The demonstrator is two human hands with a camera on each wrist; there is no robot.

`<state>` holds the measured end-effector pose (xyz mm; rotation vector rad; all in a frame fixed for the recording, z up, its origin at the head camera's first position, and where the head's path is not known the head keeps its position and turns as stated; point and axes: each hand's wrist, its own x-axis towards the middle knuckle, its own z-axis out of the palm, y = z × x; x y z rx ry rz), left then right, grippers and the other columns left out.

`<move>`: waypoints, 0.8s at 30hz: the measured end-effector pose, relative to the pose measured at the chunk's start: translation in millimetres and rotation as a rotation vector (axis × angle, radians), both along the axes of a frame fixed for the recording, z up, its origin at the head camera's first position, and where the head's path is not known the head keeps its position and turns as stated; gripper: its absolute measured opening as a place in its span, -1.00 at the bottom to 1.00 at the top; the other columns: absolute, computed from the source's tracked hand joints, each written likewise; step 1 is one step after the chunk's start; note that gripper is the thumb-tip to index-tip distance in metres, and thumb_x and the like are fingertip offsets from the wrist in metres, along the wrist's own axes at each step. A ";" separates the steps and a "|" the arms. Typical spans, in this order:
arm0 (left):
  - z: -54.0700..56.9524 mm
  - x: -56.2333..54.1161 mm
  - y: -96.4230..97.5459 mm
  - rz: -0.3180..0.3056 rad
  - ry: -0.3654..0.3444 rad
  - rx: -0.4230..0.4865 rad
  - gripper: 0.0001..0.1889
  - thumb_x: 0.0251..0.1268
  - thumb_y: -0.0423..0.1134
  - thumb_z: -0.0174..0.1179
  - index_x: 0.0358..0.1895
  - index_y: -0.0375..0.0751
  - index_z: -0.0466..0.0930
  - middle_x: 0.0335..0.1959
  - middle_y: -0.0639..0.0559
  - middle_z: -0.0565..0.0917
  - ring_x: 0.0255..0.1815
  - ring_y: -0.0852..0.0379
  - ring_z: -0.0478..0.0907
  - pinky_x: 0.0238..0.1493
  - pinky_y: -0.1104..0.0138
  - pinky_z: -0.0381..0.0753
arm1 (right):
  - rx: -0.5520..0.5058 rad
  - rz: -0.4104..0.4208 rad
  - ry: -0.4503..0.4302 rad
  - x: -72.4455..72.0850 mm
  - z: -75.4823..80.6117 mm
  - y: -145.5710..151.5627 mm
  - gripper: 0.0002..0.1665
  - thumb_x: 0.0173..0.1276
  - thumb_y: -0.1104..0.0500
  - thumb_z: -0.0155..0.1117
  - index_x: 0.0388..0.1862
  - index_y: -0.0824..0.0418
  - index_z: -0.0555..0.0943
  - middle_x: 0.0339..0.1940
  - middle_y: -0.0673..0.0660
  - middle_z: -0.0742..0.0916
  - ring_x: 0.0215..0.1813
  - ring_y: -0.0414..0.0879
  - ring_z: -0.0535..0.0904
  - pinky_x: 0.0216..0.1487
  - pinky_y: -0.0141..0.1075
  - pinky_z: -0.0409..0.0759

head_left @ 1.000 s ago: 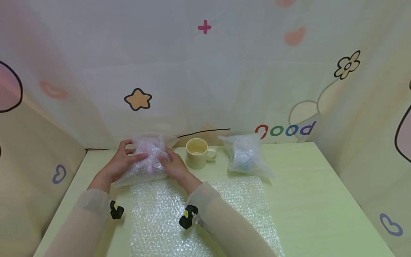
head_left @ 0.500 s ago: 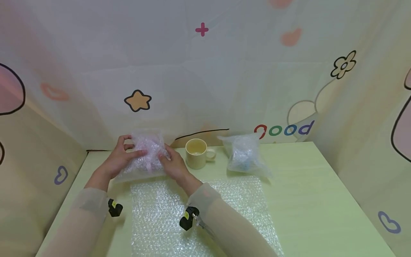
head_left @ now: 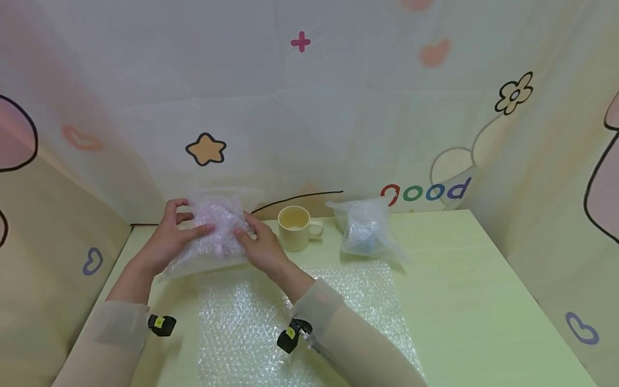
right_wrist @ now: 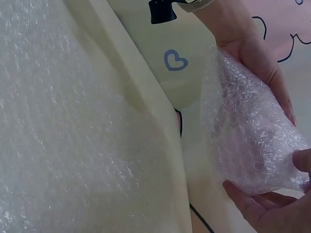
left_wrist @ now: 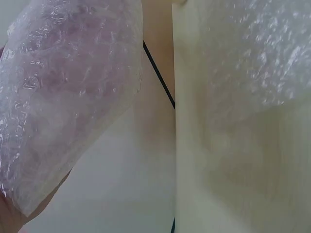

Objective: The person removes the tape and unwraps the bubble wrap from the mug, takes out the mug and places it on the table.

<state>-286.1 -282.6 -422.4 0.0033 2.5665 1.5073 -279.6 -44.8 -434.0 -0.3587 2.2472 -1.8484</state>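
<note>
Both hands grip one bubble-wrapped pink bundle [head_left: 215, 231] just left of the yellow mug [head_left: 294, 228]: left hand [head_left: 169, 242] on its left side, right hand [head_left: 258, 248] on its right, fingers curled around it. The bundle's lower edge meets the tabletop [head_left: 459, 301]. A second wrapped bundle [head_left: 365, 231] lies right of the mug.

A small staged packing booth, not a lived-in room: cartoon-printed cloth [head_left: 309, 107] walls in a pale green surface [head_left: 459, 279] bearing bubble wrap [head_left: 271, 322] and a mug [head_left: 294, 228].
</note>
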 end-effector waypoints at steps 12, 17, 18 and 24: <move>16.4 44.1 26.5 0.001 0.043 0.085 -0.01 0.37 0.12 0.36 0.49 0.05 -0.28 0.63 -0.27 0.15 0.25 -0.26 0.59 -0.05 0.37 0.76 | -0.053 0.078 -0.013 25.1 11.3 26.8 -0.40 0.59 0.01 0.22 0.56 -0.13 0.42 0.48 0.06 0.57 0.09 -0.04 0.73 0.07 -0.20 0.73; 15.3 61.5 39.8 0.019 0.054 0.080 0.01 0.33 0.12 0.39 0.48 0.04 -0.27 0.62 -0.22 0.19 0.21 -0.24 0.63 -0.08 0.33 0.77 | -0.038 0.103 -0.034 34.4 13.2 42.1 -0.39 0.59 0.00 0.22 0.57 -0.13 0.41 0.47 0.06 0.57 0.17 0.02 0.72 0.14 -0.13 0.73; 14.9 64.7 42.4 0.019 0.054 0.088 0.01 0.33 0.11 0.40 0.48 0.04 -0.27 0.61 -0.21 0.20 0.21 -0.23 0.64 -0.08 0.31 0.77 | -0.037 0.109 -0.034 36.0 13.3 45.3 -0.39 0.59 0.00 0.22 0.56 -0.12 0.41 0.47 0.07 0.57 0.20 0.03 0.71 0.16 -0.12 0.73; 12.7 82.2 57.3 -0.001 0.045 0.153 -0.02 0.35 0.04 0.41 0.48 0.04 -0.25 0.59 -0.14 0.24 0.28 -0.20 0.64 -0.06 0.26 0.78 | -0.046 0.149 -0.039 44.1 15.2 68.4 -0.41 0.59 0.03 0.21 0.55 -0.07 0.43 0.43 0.11 0.60 0.29 0.09 0.66 0.21 -0.07 0.72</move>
